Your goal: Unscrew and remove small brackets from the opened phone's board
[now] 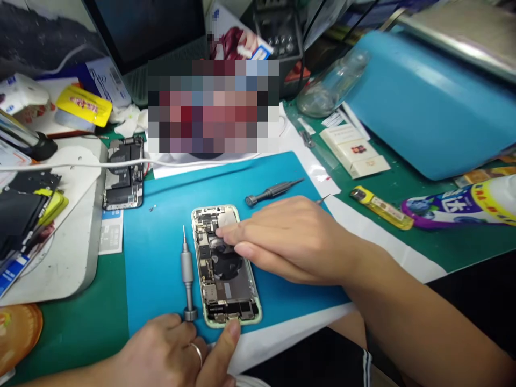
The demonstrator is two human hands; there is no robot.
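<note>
A smartphone with its screen off (226, 287) lies on the blue mat (161, 236), circuit board, battery and pale green frame exposed. My right hand (290, 242) reaches over it from the right, fingers stretched, fingertips at the upper inside near the battery. Whether a small part is under them is hidden. My left hand (173, 344), with a ring, has its fingers curled and one digit stretched against the phone's bottom edge. What the curled fingers hold, if anything, is hidden. A grey screwdriver (187, 274) lies beside the phone, its handle end next to my left knuckles.
Another grey screwdriver (274, 192) lies beyond my right hand. A second opened phone part (124, 172) sits at the left, beside a white stand (80, 269). A white cable (80, 165) crosses above the mat. At the right lie a yellow cutter (381, 208) and a purple-white container (447, 207).
</note>
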